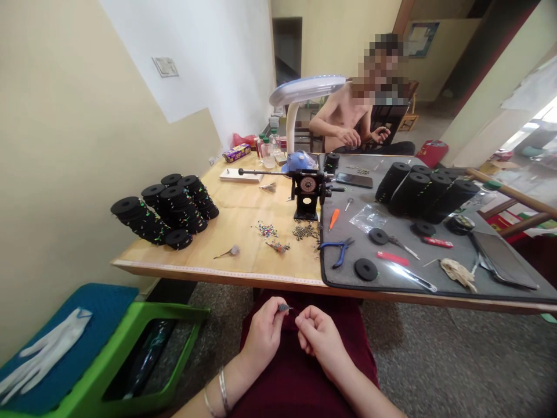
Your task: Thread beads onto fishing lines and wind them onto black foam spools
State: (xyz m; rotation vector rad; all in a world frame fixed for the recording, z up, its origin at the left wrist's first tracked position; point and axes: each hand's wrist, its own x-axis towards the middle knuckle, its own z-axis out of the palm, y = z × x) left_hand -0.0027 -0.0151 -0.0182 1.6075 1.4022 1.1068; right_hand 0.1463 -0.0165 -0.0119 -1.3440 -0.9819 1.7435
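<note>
Above my lap, at the table's front edge, my left hand pinches a small dark grey bundle between thumb and fingers. My right hand is closed just to the right, thumb against fingertips. Whatever it pinches is too fine to make out. On the wood beyond lie a thin-stemmed grey bundle, a bunch of small pieces with orange bits, a pile of coloured beads and a heap of small metal pieces.
Black foam spools stack at left; more spools stand right. A black winding device and a lamp occupy the middle. Blue-handled pliers lie on the grey mat. Another person sits across. A green stool stands left.
</note>
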